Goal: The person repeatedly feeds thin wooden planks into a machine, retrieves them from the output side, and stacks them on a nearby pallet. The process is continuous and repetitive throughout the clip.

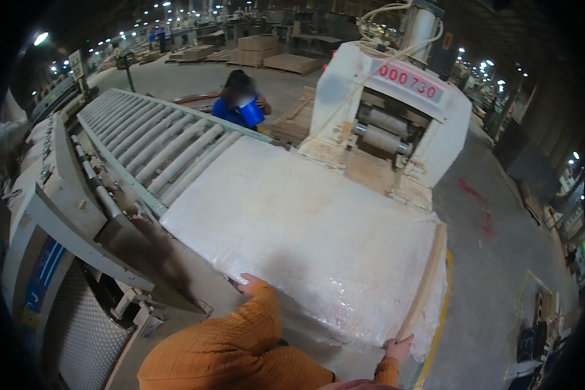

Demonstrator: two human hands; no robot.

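Observation:
A broad flat surface [305, 214] covered in clear, whitish plastic sheeting stretches out in front of me. My left hand [249, 285] is closed on its near edge, the fingers curled at the plastic and partly hidden. Along the right side of the surface lies a long, narrow wooden strip [428, 279], on top of the plastic. My right hand [398, 349] grips the near end of that strip. Both of my arms wear orange sleeves.
A roller conveyor [169, 140] adjoins the surface at the far left. A white machine with rollers [396, 97] and a red number display stands behind it. Beyond the conveyor, a person in blue [231, 107] holds a blue container [251, 113]. Grey machinery [78, 260] stands at left.

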